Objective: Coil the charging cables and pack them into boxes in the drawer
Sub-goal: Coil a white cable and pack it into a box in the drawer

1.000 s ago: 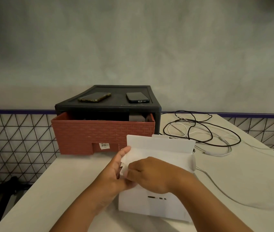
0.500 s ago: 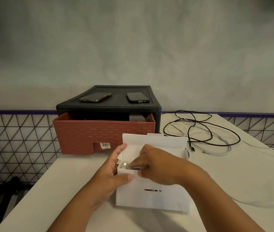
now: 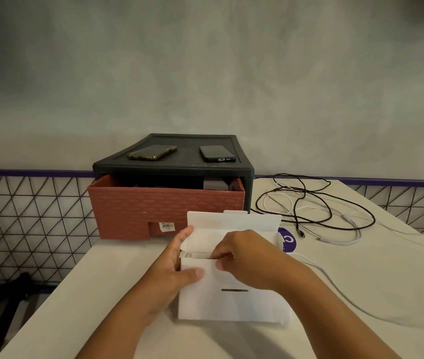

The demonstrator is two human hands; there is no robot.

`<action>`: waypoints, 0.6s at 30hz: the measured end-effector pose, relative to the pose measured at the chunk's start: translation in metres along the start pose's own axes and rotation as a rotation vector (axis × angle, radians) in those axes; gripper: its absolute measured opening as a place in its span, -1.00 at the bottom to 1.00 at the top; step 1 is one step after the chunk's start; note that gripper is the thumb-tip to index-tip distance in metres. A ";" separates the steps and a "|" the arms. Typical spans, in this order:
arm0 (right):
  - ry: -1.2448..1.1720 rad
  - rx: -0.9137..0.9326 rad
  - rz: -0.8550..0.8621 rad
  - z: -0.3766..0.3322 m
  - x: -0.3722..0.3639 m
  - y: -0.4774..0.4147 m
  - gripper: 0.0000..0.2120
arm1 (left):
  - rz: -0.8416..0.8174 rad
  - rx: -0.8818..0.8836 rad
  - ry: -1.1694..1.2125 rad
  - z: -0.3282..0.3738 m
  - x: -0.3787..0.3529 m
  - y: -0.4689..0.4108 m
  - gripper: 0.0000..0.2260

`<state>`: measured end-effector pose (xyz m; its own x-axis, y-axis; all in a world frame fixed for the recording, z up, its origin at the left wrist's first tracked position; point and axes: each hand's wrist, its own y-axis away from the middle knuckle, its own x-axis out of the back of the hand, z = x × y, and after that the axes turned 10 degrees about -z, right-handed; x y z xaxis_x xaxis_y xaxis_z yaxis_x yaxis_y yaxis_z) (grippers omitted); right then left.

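Holding position recorded for one box point(image 3: 231, 304): white card, lid flap raised toward the drawer, standing mid-tabletop point(image 3: 107, 294) toward the near edge. Left hand point(image 3: 177, 268) gripped the box's left end, with the thumb curled on the front wall and the fingers up against the side flap. Right hand point(image 3: 247, 257) was curled over the open top, fingertips dipped into the mouth and thumb on the front wall, pinching that wall. Whether it also held anything inside could not be told. A pale strip of contents showed at the mouth between the two hands.

Drawer point(image 3: 154, 211), red-brown with a brick pattern, stood pulled part-way out of a black cabinet point(image 3: 174, 170) at the tabletop's far edge, just behind the box. A grey item lay in its right rear corner. Two phones lay on the cabinet top: one in an olive case point(image 3: 151, 152) at left, one dark point(image 3: 217, 153) at right.

Black cable point(image 3: 309, 203) lay uncoiled in loose loops at the far right of the tabletop, tangled over a white cable point(image 3: 335, 239), whose free length ran on toward the near right edge. Purple sticker point(image 3: 289, 239) showed just right of the box.
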<state>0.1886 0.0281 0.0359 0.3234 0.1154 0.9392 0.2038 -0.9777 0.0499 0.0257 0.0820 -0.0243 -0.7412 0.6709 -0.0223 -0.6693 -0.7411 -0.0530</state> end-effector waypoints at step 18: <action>-0.606 -0.318 0.729 0.063 -0.037 0.040 -0.59 | 0.062 0.015 -0.031 -0.008 -0.001 0.000 -0.40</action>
<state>0.2433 -0.0039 -0.0185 0.7059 -0.5478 0.4490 -0.4600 -0.8366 -0.2975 0.0268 0.0813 -0.0321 -0.7826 0.6226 0.0054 -0.6223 -0.7819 -0.0379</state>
